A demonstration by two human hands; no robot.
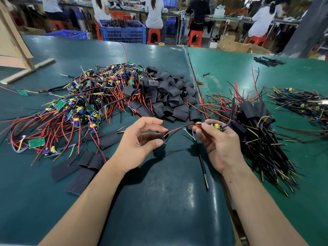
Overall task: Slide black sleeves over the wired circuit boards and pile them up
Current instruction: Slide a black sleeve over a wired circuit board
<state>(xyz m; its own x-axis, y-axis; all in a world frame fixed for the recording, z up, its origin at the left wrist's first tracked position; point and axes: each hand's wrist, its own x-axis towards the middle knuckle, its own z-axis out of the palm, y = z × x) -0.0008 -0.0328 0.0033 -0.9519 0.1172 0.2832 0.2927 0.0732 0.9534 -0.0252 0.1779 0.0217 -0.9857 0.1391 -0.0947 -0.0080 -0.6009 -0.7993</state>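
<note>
A: Which step is this?

B: Threading, I'd say. The left hand [140, 141] pinches a black sleeve [164, 134] between thumb and fingers, above the counter [159, 201] midway between its side edges. The right hand [220, 139] grips a board [216, 126] by its wires, fingers clamped. The red wire [177, 129] runs from there into the sleeve's mouth.

A: What next?

B: Probably feeding the remaining wires in, then drawing the sleeve rightward over the board. It'd join the finished pile [257, 128] toward the right edge. Bare boards [85, 103] lie toward the left edge, spare sleeves [168, 96] beside them.
</note>
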